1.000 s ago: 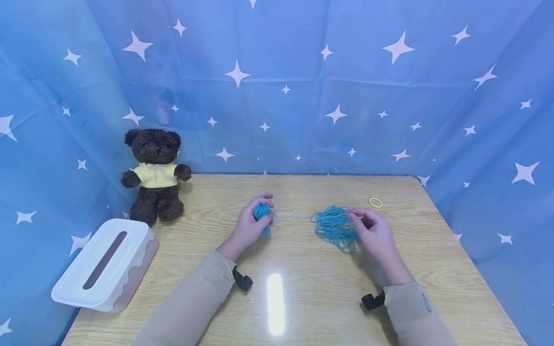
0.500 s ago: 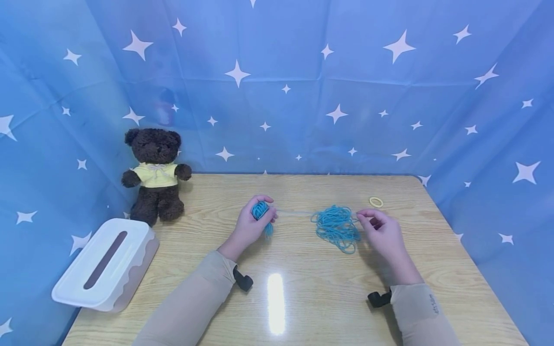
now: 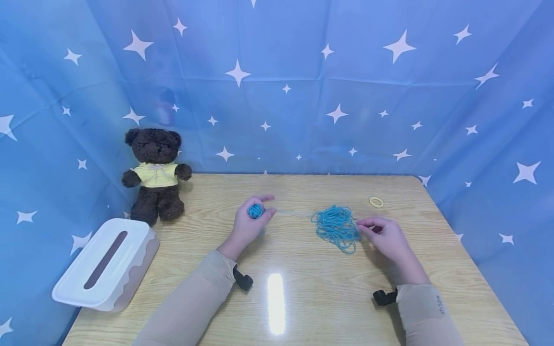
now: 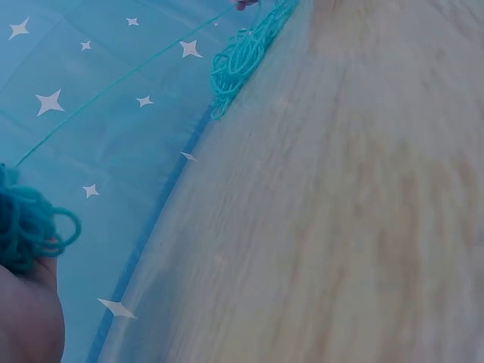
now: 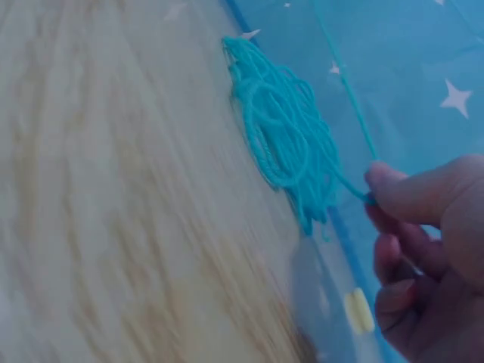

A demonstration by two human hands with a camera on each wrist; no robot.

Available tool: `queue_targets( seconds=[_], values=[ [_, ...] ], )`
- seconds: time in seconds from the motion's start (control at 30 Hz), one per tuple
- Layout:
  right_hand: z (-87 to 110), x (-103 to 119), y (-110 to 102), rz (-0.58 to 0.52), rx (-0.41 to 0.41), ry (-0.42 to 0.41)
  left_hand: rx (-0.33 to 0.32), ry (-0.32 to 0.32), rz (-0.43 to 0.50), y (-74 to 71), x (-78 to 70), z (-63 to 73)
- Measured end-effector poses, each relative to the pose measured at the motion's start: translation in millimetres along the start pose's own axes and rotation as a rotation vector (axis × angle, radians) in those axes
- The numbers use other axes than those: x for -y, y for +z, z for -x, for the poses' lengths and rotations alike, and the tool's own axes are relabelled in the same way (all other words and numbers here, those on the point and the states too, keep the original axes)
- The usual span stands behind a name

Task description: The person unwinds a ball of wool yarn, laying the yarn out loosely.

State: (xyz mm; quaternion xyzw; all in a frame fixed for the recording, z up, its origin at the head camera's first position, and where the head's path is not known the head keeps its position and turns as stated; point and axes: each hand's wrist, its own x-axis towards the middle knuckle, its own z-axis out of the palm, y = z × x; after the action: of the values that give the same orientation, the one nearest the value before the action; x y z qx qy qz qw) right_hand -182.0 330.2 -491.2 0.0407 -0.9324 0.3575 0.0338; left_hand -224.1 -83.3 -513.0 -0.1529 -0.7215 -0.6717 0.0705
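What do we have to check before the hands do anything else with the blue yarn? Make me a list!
1. Left hand holds the yarn bundle: ok.
2. Right hand pinches the strand: ok.
3. Strand runs across between the two hands: ok.
4. Loose pile lies in neat loops: not ok, they are jumbled.
5. No knots inside the pile: cannot tell, loops cover each other.
6. Yellow ring apart from the loose pile: ok.

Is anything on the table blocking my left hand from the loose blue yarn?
Nothing visible: only a yarn strand crosses the gap between the left hand and the loose yarn. The yellow ring lies farther right, off that path.
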Motion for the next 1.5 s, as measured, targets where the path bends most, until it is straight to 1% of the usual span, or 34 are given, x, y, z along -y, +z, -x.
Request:
queue_targets(
  seconds=[0.1, 0.23, 0.33, 0.43, 0.53, 0.63, 0.73, 0.8, 0.83, 0.9, 0.97, 1.07, 1.13, 1.17, 1.23, 1.33, 1.5],
  values=[
    [0.4, -0.5, -1.3, 0.028, 0.047, 0.031, -0.01, -0.011, 0.001, 0.1, -1.6, 1.0],
    [0.2, 1.6, 1.4, 0.052, 0.095, 0.046, 0.01, 0.003, 0.02, 0.7, -3.4, 1.4],
    [-0.6, 3.8, 4.4, 0.056, 0.112, 0.05, 0.025, 0.01, 0.023, 1.1, -4.3, 1.2],
    [-0.8, 8.3, 6.6, 0.06, 0.112, 0.052, 0.032, 0.015, -0.013, 1.6, -4.6, 0.9],
    [-0.9, 16.8, 8.9, 0.063, 0.074, 0.034, 0.052, 0.012, -0.021, 2.4, -4.3, 0.9],
    [-1.0, 29.8, 15.6, 0.05, -0.005, -0.017, 0.068, 0.021, -0.015, 3.0, -3.6, 0.9],
    [-2.1, 46.6, 28.7, 0.021, -0.086, -0.079, 0.074, 0.054, -0.01, 3.7, -3.6, 0.5],
    [-3.6, 59.1, 40.5, -0.009, -0.11, -0.12, 0.081, 0.077, 0.0, 4.3, -3.7, 0.1],
    [-4.4, 66.1, 47.0, -0.028, -0.109, -0.141, 0.086, 0.085, 0.008, 4.5, -4.0, 0.1],
    [-5.5, 80.0, 60.4, -0.07, -0.071, -0.172, 0.098, 0.091, 0.02, 4.8, -4.6, 0.1],
    [-6.5, 94.4, 74.3, -0.112, 0.003, -0.184, 0.108, 0.089, 0.025, 4.9, -5.2, 0.2],
    [-8.0, 114.3, 94.5, -0.164, 0.128, -0.169, 0.117, 0.081, 0.015, 4.5, -5.7, 0.3],
    [-9.7, 125.2, 106.3, -0.191, 0.185, -0.156, 0.123, 0.08, 0.015, 4.3, -5.4, 0.0],
    [-10.7, 129.2, 111.8, -0.204, 0.202, -0.155, 0.127, 0.08, 0.014, 4.2, -5.3, -0.2],
    [-13.0, 135.2, 121.5, -0.225, 0.213, -0.163, 0.132, 0.079, 0.014, 3.9, -4.8, -0.4],
    [-16.3, 139.8, 132.1, -0.256, 0.207, -0.184, 0.136, 0.075, 0.012, 3.3, -4.3, -0.5],
    [-17.8, 142.2, 138.0, -0.272, 0.19, -0.174, 0.141, 0.073, 0.003, 2.5, -4.6, -0.4]
  ],
)
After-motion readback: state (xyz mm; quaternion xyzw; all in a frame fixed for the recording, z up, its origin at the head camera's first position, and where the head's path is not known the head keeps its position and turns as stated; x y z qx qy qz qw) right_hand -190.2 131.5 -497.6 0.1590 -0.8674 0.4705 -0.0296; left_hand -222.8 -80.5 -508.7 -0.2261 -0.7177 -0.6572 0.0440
